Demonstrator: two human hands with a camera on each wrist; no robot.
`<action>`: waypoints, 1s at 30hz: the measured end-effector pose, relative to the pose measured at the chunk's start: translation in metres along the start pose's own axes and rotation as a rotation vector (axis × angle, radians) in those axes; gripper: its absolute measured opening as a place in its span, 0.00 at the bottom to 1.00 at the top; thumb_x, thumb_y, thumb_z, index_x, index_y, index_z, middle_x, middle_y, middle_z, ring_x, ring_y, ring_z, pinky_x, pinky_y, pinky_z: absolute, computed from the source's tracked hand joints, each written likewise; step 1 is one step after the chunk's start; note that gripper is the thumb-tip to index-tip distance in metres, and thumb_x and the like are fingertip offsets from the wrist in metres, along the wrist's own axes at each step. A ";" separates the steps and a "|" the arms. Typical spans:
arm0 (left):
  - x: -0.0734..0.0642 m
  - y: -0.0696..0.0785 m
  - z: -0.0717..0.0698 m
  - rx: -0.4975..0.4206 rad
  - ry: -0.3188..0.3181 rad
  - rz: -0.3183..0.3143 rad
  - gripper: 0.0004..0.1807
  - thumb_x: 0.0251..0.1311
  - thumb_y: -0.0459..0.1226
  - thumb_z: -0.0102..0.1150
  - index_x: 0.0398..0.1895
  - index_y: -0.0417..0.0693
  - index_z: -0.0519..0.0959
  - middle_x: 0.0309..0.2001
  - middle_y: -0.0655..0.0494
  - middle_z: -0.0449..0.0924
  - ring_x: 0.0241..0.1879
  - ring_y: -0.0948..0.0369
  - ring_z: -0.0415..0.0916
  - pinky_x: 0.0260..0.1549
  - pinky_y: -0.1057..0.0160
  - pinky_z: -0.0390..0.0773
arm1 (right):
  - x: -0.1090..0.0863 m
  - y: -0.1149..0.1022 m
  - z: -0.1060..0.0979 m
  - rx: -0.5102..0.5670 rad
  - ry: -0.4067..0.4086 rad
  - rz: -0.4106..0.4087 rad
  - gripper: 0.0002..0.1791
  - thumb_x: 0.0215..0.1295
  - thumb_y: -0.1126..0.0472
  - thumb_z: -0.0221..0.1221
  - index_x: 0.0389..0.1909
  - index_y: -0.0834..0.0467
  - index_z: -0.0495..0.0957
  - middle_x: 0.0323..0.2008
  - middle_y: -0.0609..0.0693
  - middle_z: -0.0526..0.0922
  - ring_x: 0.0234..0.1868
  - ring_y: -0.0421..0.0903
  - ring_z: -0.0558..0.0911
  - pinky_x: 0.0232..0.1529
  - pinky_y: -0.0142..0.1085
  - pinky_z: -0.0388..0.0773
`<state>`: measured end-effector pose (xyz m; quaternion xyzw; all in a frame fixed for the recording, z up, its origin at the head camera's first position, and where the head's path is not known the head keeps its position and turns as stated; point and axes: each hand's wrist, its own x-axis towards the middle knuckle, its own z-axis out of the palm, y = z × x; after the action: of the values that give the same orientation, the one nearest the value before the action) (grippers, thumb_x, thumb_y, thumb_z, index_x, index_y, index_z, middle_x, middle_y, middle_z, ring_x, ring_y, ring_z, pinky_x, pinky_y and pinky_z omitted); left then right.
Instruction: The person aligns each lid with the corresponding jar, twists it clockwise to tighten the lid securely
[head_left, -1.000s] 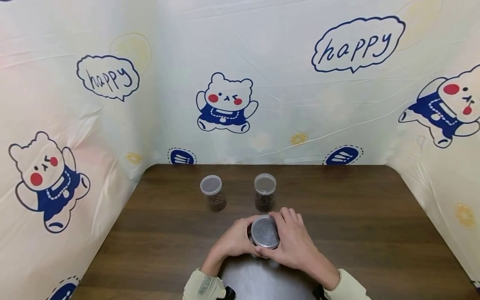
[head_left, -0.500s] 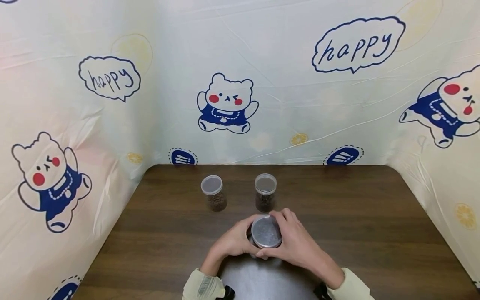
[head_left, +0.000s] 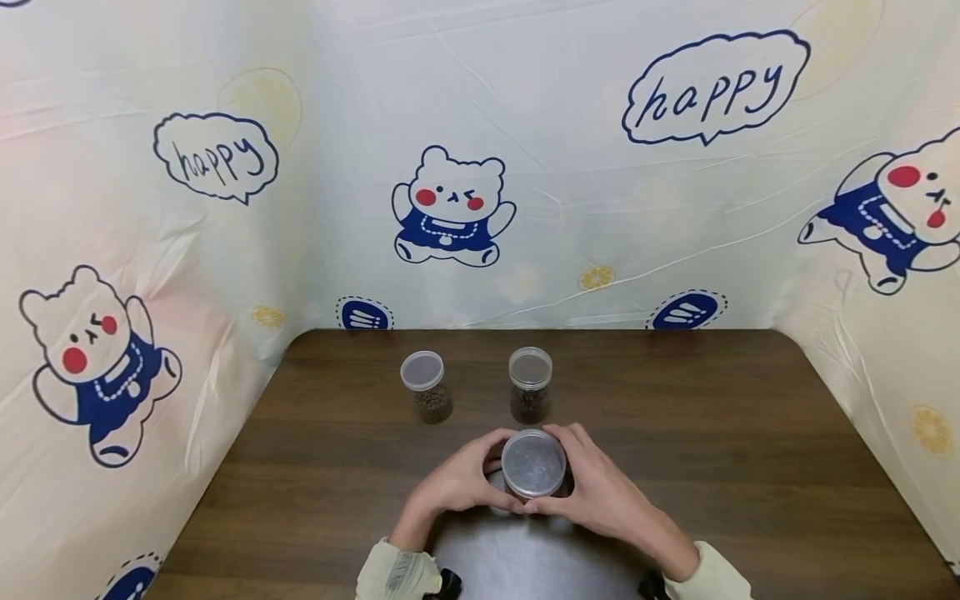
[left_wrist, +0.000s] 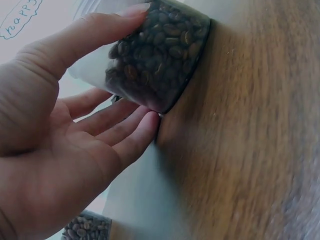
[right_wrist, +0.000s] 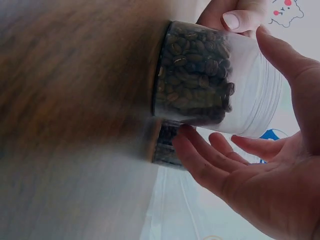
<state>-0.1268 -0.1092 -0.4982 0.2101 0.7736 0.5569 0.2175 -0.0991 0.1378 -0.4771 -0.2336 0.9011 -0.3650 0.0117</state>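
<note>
A clear round jar of dark coffee beans [head_left: 534, 464] stands upright on the table, its lid facing the head camera. My left hand [head_left: 463, 477] curves round its left side. In the left wrist view the thumb lies along the jar wall [left_wrist: 160, 55], with several fingertips close to the base. From the other side my right hand [head_left: 602, 493] holds the jar, thumb near the front and fingers behind. The right wrist view shows the beans [right_wrist: 195, 75] filling the lower part, with clear space above them.
Farther back on the brown wooden table [head_left: 712, 433] stand two smaller lidded jars of beans, a left jar [head_left: 426, 385] and a right jar [head_left: 530, 387], the latter just behind the hands. A printed cloth [head_left: 570, 167] surrounds the table's back and sides.
My left hand has loosened slightly and shifted a little left. The right hand has slid a little outward, uncovering more of the lid. Both back jars stay put.
</note>
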 end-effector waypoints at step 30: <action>0.025 0.023 0.015 0.044 0.080 0.077 0.43 0.51 0.35 0.83 0.72 0.52 0.73 0.68 0.53 0.79 0.66 0.54 0.80 0.66 0.64 0.79 | -0.003 0.020 -0.036 0.070 0.108 -0.026 0.49 0.48 0.44 0.83 0.70 0.52 0.71 0.58 0.46 0.83 0.55 0.42 0.84 0.54 0.37 0.86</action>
<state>-0.1365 -0.0763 -0.4827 0.2220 0.7849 0.5558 0.1604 -0.1113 0.1748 -0.4643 -0.2249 0.8840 -0.4084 -0.0338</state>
